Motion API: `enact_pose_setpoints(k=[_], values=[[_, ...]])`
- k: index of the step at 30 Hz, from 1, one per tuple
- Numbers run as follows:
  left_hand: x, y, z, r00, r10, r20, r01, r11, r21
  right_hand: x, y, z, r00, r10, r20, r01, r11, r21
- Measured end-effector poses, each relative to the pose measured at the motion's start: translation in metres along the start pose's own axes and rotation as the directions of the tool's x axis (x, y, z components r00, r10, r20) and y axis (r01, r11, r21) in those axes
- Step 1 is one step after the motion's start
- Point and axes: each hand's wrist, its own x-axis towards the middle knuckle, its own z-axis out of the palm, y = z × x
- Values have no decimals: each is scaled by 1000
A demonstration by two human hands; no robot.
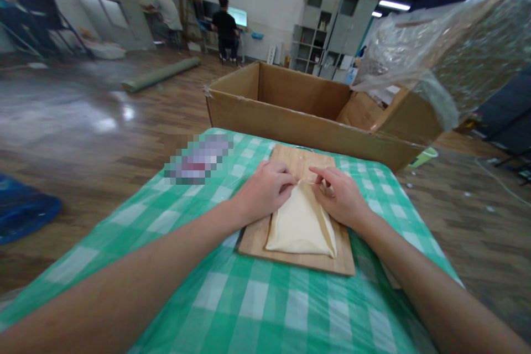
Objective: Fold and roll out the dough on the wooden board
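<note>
A pale cream sheet of dough [302,227] lies on a wooden cutting board [296,264], its side edges raised or folded over. My left hand [267,191] is closed at the sheet's far left corner, thumb and fingers pinching its edge. Across from it, my right hand [338,193] has its fingers curled at the far right edge, with the index finger reaching out toward the left hand. The two hands are a short gap apart. Part of the sheet's far end is hidden by my fingers.
Beneath the board is a green and white checked tablecloth [232,293]. A blurred-out packet [199,160] lies at the back left. A large cardboard box [290,116] stands just past the table, with plastic-wrapped cardboard [464,61] on its right. People sit far behind.
</note>
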Motion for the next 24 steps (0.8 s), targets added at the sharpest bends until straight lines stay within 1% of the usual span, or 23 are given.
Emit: enact_pose_setpoints(k=[4, 9, 11, 15, 18, 21, 24], values=[[0, 3, 3, 998, -59, -22, 58, 998, -39, 0, -3, 2, 997, -31, 68, 30, 999, 25], [0, 2, 3, 998, -67, 17, 68, 996, -58, -1, -2, 2, 996, -39, 80, 35, 998, 45], [-1, 1, 4, 996, -91, 19, 92, 992, -86, -1, -3, 2, 997, -12, 81, 7, 998, 63], [1, -1, 9, 982, -191, 8, 191, 976, -108, 1, -5, 3, 993, 73, 89, -81, 993, 84], [4, -1, 11, 971, -240, 23, 241, 965, -103, 2, -6, 4, 989, 90, 114, -102, 989, 107], [6, -2, 10, 973, -228, 29, 229, 964, -134, 2, -5, 5, 989, 92, 112, -106, 986, 129], [5, -1, 8, 988, -154, -4, 152, 978, -142, 1, -4, 4, 994, 48, 98, -57, 994, 95]])
